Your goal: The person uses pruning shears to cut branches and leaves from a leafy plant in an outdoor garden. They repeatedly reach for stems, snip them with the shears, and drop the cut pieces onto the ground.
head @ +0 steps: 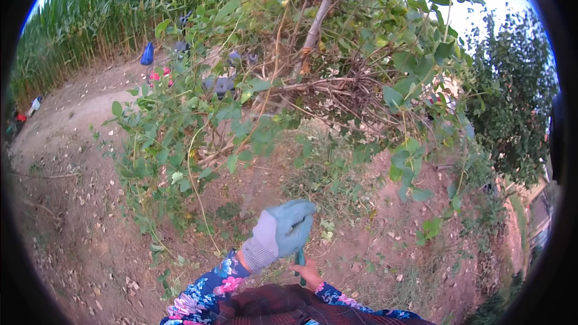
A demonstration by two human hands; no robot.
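Note:
My left hand [289,228] wears a knitted work glove with a teal coated palm. Its fingers curl forward, just above the tool in my other hand, and whether anything is inside them is hidden. My bare right hand [309,273] grips a green-handled hand tool [300,259], probably pruning shears. The glove covers the tool's upper end. Before me a leafy climbing shrub [271,122] spreads wide, with thin vines hanging down and a tangle of bare brown stems [356,95] in its middle.
A thick slanting stem [318,18] rises through the shrub. Cut greenery [325,189] lies on the dry soil below. Behind it are a blue bag [147,54] and a dark vehicle part or box [220,85]. Tall maize [90,22] stands at left, a tree [510,90] at right.

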